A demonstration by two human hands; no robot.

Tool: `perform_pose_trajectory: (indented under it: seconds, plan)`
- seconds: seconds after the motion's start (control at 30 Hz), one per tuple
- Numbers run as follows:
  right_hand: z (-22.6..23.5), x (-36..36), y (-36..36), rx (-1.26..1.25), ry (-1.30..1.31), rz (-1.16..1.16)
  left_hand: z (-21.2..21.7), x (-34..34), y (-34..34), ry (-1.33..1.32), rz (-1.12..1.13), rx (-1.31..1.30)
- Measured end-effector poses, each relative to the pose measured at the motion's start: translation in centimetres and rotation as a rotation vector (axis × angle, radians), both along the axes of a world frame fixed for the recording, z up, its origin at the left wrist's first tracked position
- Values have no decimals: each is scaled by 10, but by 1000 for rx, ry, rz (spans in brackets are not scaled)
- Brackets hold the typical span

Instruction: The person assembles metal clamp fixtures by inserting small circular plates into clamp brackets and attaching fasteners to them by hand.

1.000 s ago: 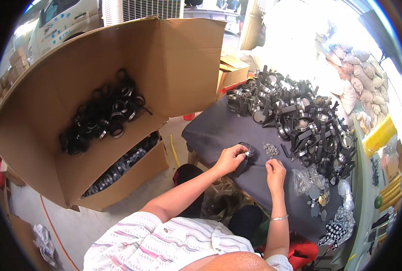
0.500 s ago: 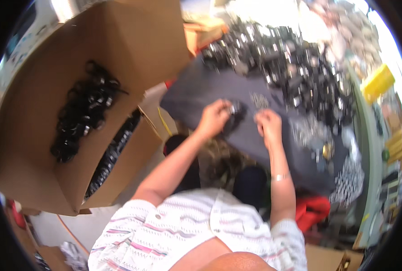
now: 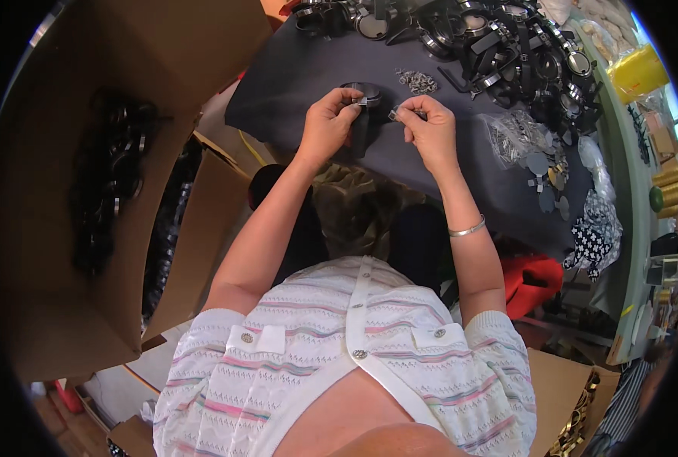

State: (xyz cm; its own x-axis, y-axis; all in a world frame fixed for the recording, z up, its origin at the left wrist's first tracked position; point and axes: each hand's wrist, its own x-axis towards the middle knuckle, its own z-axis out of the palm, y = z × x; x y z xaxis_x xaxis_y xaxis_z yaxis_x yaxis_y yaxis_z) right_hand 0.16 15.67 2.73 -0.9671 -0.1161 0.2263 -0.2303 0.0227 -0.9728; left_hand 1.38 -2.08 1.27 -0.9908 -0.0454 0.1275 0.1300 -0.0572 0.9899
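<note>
Black round part (image 3: 363, 103) now sits lifted off the dark cloth (image 3: 293, 84), gripped by the left hand (image 3: 327, 122); right hand (image 3: 430, 129) has brought a small metal clip (image 3: 394, 114) up beside it, pinched.

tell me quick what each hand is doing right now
Left hand: closed on a round black part over the dark cloth.
Right hand: closed, pinching a small metal piece at its fingertips.

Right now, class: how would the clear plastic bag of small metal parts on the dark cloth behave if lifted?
The clear plastic bag of small metal parts looks slumped, so probably floppy. Packed with metal, it is likely heavy for its size. Its glossy film may be slippery.
</note>
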Motion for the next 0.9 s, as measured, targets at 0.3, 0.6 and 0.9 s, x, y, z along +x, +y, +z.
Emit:
perform_pose_trajectory:
  seconds: [0.3, 0.6, 0.9]
  plan:
    - [-7, -5, -31, 212, 508, -31, -1, -3, -2, 14, -12, 10]
    - [-9, -12, -42, 309, 818, -97, -2, -3, -3, -22, 5, 53]
    - [-15, -14, -39, 357, 887, -115, -7, -1, -1, 72, 30, -13]
